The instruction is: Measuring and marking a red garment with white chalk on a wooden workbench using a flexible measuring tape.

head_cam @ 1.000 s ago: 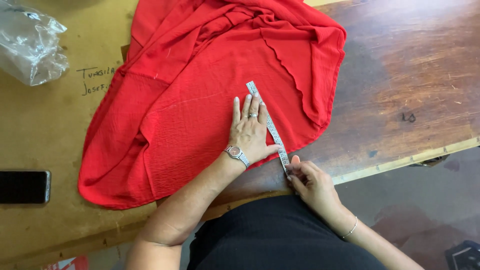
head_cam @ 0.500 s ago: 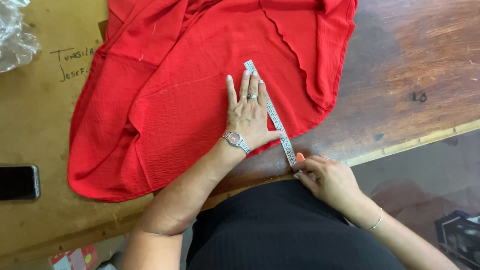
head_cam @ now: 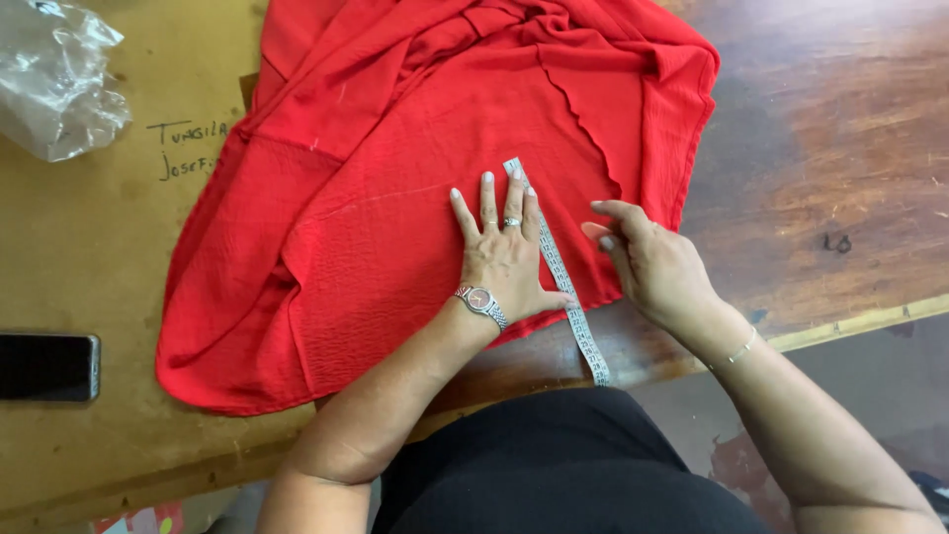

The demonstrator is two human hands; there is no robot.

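1. Both hands are over the red cloth [head_cam: 395, 237]: the left hand [head_cam: 504, 259] lies flat and open, fingers spread, pinning the tape [head_cam: 554, 267] against the cloth with its index-finger edge.
2. Right hand [head_cam: 647, 259] hovers just beside the tape, fingers loosely curled, gripping nothing; whether it brushes the cloth I cannot tell.
3. That tape runs as a slanted line from past the left fingertips, over the cloth's near edge, to the table [head_cam: 840, 148] edge by the person's body.
4. Spread and partly folded, the cloth lies across a tan sheet [head_cam: 79, 257] on the left and dark wood on the right, with a scalloped hem showing near the right hand.
5. Judging by this, a measurement is being held on the cloth; the next move seems to call for keeping the tape taut and unmoved while the right hand finds its spot.
6. Farther off: a crumpled clear bag [head_cam: 54, 84] at top left, a dark phone [head_cam: 47, 367] at the left edge.
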